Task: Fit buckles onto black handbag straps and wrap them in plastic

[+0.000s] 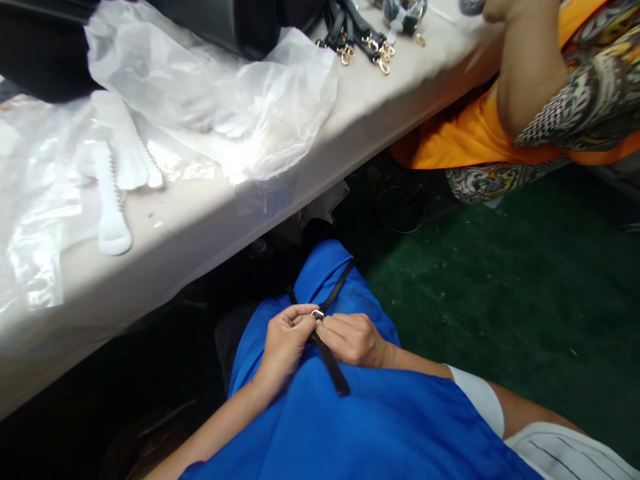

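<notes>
Over my lap, on a blue apron (320, 267), my hands meet at a small metal buckle (317, 314) on a thin black strap (331, 365). My left hand (286, 337) pinches the buckle from the left. From the right, my right hand (354, 339) has its fingers curled in against the strap by the buckle. One strap end hangs down toward me across the apron, and another length runs up and right over my knee. Fingers hide part of the buckle, so how the strap passes through it cannot be made out.
A covered table (200, 247) runs across the left, bearing crumpled clear plastic (280, 107), white serrated plastic pieces (114, 213), black bags (215, 23) and black straps with gold clasps (367, 40). At the upper right, a co-worker's arm (530, 73) reaches over the table. Green floor (515, 287) lies right.
</notes>
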`<state>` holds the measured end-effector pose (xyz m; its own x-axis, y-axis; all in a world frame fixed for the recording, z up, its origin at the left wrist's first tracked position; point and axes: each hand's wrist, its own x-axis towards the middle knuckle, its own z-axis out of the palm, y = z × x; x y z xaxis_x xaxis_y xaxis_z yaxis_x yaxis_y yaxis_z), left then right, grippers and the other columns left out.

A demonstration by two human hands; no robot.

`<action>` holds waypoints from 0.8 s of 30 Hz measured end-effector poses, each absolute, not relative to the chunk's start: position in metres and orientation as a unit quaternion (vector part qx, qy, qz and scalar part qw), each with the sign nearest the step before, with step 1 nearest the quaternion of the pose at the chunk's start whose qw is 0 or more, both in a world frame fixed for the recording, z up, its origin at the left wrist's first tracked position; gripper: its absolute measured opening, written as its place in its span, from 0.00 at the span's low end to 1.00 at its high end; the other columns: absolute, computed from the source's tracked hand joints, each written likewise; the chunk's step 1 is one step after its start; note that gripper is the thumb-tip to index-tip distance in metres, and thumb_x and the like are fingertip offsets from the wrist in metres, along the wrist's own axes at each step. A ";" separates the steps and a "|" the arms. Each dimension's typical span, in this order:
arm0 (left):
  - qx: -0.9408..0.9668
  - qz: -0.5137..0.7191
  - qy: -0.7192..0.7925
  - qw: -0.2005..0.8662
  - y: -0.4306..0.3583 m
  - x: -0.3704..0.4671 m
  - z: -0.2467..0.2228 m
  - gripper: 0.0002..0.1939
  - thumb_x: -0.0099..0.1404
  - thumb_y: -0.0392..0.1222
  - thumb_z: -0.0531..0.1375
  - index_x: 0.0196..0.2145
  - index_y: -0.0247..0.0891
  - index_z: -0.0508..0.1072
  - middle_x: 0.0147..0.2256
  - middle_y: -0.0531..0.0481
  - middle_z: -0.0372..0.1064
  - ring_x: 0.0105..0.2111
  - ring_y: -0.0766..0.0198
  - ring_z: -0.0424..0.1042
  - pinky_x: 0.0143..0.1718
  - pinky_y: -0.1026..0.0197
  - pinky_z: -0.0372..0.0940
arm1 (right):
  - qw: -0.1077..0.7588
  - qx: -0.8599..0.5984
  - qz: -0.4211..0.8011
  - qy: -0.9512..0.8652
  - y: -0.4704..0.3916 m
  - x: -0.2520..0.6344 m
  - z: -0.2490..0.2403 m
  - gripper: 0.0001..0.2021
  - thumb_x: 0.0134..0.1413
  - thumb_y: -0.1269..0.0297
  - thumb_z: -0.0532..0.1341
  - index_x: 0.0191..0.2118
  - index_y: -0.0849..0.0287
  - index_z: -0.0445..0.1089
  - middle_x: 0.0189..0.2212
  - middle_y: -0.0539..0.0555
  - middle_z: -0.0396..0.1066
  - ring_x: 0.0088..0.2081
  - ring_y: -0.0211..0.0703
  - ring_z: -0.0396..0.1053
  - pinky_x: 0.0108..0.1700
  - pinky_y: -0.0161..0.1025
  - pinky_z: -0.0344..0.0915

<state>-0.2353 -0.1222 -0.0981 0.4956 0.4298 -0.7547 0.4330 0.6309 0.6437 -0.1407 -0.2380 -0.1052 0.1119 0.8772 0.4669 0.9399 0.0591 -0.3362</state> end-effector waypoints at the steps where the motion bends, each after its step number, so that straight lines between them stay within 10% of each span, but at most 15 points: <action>1: 0.426 0.002 0.505 0.750 -0.123 -0.235 -0.099 0.14 0.43 0.39 0.68 0.31 0.32 0.77 0.18 0.55 0.69 0.17 0.74 0.61 0.21 0.69 0.55 | 0.297 -0.681 -0.054 -0.667 -0.237 -0.141 -0.106 0.13 0.60 0.73 0.52 0.27 0.62 0.69 0.18 0.51 0.64 0.21 0.39 0.61 0.21 0.39 0.55; 8: 0.467 0.068 0.464 0.749 -0.118 -0.233 -0.096 0.16 0.48 0.42 0.68 0.35 0.33 0.76 0.30 0.49 0.77 0.31 0.67 0.74 0.34 0.69 0.66 | 0.429 -0.684 -0.015 -0.590 -0.236 -0.141 -0.109 0.07 0.58 0.75 0.58 0.40 0.63 0.72 0.29 0.54 0.74 0.31 0.38 0.71 0.33 0.34 0.68; 11: 0.505 0.055 0.422 0.751 -0.115 -0.234 -0.090 0.16 0.51 0.44 0.67 0.37 0.33 0.75 0.31 0.48 0.77 0.32 0.65 0.75 0.36 0.66 0.68 | 0.525 -0.712 0.109 -0.454 -0.241 -0.137 -0.106 0.12 0.57 0.74 0.60 0.47 0.59 0.72 0.42 0.58 0.72 0.40 0.40 0.72 0.41 0.36 0.71; 15: 0.550 0.042 0.371 0.747 -0.115 -0.237 -0.088 0.14 0.55 0.43 0.64 0.38 0.33 0.74 0.32 0.48 0.77 0.32 0.65 0.75 0.36 0.66 0.69 | 0.567 -0.670 0.374 -0.300 -0.245 -0.126 -0.106 0.18 0.59 0.65 0.60 0.54 0.57 0.68 0.54 0.60 0.64 0.30 0.32 0.70 0.29 0.32 0.69; 24: 0.619 0.008 0.317 0.718 -0.116 -0.246 -0.096 0.13 0.60 0.43 0.61 0.42 0.36 0.73 0.40 0.47 0.76 0.38 0.65 0.75 0.41 0.66 0.69 | 0.549 -0.538 0.607 -0.200 -0.236 -0.110 -0.118 0.18 0.50 0.65 0.65 0.48 0.62 0.72 0.39 0.53 0.67 0.27 0.33 0.69 0.30 0.33 0.68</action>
